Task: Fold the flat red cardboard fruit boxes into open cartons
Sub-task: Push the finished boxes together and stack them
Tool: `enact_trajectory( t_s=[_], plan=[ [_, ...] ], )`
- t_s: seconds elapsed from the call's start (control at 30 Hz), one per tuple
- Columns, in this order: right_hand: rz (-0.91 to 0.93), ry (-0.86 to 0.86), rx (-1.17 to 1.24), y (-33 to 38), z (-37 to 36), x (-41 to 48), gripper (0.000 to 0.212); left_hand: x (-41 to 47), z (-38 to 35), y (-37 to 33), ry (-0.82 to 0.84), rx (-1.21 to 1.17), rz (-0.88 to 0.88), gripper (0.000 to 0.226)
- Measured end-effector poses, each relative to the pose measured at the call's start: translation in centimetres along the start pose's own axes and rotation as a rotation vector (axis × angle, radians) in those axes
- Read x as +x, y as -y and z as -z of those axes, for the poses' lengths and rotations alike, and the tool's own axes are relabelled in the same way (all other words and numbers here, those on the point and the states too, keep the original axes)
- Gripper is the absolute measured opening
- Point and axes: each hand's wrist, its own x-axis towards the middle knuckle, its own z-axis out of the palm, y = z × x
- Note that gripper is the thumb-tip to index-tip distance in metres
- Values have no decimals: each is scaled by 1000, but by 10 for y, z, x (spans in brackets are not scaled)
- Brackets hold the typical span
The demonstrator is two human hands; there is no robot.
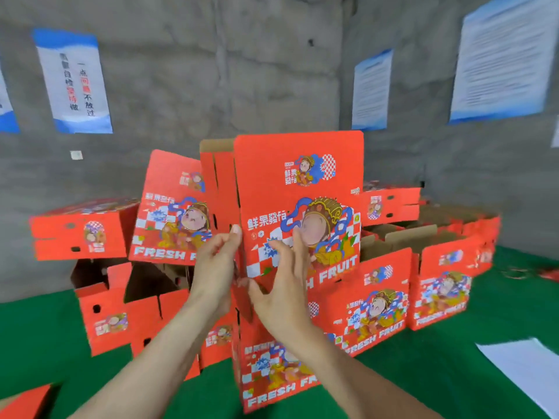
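A flat red fruit box (299,182) with a cartoon figure and "FRESH FRUIT" print stands upright in front of me, its lower end near the green table. My left hand (216,267) grips its left edge, thumb on the printed face. My right hand (281,285) lies against the front panel with fingers straight, thumb near the left edge. Brown inner cardboard (215,145) shows at the top left behind the panel.
Several folded red cartons (393,297) are stacked on the green table (472,358) behind and to both sides. A white sheet (526,367) lies at the right. Another flat red piece (21,403) shows at the bottom left. Posters hang on the grey wall.
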Motion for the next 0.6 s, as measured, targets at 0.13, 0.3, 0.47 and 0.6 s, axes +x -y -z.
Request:
enact_trajectory(
  t_s=[0.13,0.3,0.47,0.6],
  plan=[
    [-18,-57,-74,-45,28,25,38,22,-60,28,51,33,-23,39],
    [-99,-132,-123,-105,57,56,58,53,-126,63,160,128,-45,40],
    [-128,-133,-177,-172,86,88,73,82,-185,103,247,153,27,34],
    [-119,-129,-203,-225,106,121,76,113,-229,132,337,183,46,23]
  ],
)
